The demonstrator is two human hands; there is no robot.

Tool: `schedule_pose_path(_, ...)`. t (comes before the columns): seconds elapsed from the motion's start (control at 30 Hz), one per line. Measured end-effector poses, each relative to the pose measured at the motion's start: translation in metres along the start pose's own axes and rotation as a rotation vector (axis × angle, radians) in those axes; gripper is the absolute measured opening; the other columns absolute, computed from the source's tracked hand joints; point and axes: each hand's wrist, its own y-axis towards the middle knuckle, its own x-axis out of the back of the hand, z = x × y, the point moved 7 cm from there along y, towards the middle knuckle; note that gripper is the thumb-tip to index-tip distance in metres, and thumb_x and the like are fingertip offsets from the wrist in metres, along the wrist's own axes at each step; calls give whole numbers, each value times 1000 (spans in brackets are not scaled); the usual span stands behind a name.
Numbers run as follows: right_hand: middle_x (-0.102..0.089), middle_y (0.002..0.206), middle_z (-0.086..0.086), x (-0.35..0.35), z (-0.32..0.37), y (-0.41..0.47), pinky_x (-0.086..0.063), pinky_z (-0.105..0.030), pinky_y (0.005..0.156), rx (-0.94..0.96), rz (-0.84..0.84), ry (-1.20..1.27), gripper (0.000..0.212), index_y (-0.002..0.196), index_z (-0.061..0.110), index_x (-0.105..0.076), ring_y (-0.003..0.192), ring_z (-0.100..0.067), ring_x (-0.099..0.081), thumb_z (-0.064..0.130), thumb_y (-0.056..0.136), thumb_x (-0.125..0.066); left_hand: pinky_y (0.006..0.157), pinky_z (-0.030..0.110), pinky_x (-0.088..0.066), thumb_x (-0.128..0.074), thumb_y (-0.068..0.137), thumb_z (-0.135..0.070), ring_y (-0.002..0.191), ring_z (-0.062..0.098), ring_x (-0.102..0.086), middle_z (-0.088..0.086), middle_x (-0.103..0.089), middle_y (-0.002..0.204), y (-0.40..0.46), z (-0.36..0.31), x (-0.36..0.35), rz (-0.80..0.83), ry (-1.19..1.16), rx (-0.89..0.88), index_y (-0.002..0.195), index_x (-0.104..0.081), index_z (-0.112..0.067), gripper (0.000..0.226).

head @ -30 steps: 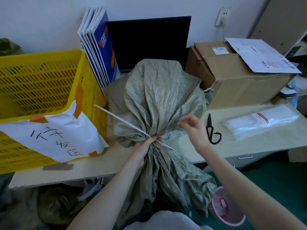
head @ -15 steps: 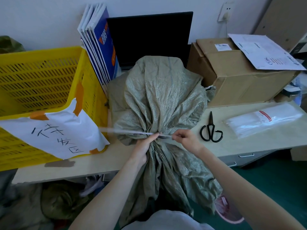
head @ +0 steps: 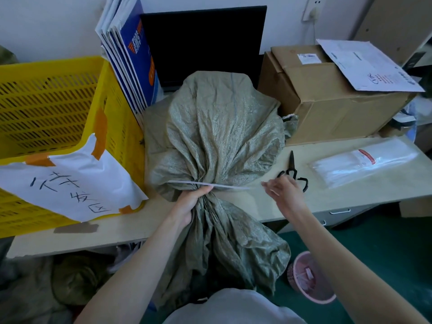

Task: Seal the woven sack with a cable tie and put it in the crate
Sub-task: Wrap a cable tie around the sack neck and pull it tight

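The green woven sack [head: 217,141] lies on the table [head: 350,195], with its open end hanging off the front edge toward the person. The left hand [head: 190,202] is closed tight around the bunched neck of the sack. One white cable tie [head: 210,184] lies across that neck, touching it, with both ends sticking out. The right hand [head: 281,191] is at the tie's right end with its fingers half curled; I cannot tell if it is pinching the tip or has let go. The tie does not look closed into a loop yet, so it could slip off. If the left hand loosens, the neck may spread open. The sack could also slide off the table, since much of it hangs down. I count one sack, one loose tie, one yellow crate [head: 58,108] just to the left, one pair of scissors [head: 293,171], one clear bag of ties [head: 364,163] and one cardboard box [head: 327,99].
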Motion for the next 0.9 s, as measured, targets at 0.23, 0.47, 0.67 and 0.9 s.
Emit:
schedule_pose_path(0.23,-50,71,-22,5,35,-9,-32,-18,48,435,-179,-644,30,79,-3,-39,48,-3,-41,18,99,-44,72,28,-51,-76,77,-10,99,21,-67,7,-70,110,2,0,-4,-4,-108,18,117,-66,-8,41)
schedule_pose_path(0.47,-65,84,-16,15,14,9,-49,-31,70,245,-135,-669,27,75,7,-42,72,5,-60,22,96,-51,91,37,-51,-82,71,-17,105,24,-65,6,-69,117,6,4,-3,-15,-94,44,121,-65,-11,53)
schedule_pose_path(0.67,-72,84,-14,1,-10,11,-54,-41,77,-33,82,-571,22,74,8,-46,75,-29,-70,12,95,-52,93,35,-47,-84,69,-22,101,19,-64,3,-69,112,5,3,-3,-33,-22,44,120,-65,-9,56)
schedule_pose_path(0.9,-66,68,-13,-26,-3,-3,-50,-32,63,-156,399,-760,28,61,8,-55,59,-24,-63,4,88,-52,99,37,-45,-86,65,-31,106,19,-61,2,-65,120,4,0,-2,-32,52,-1,122,-63,-10,66)
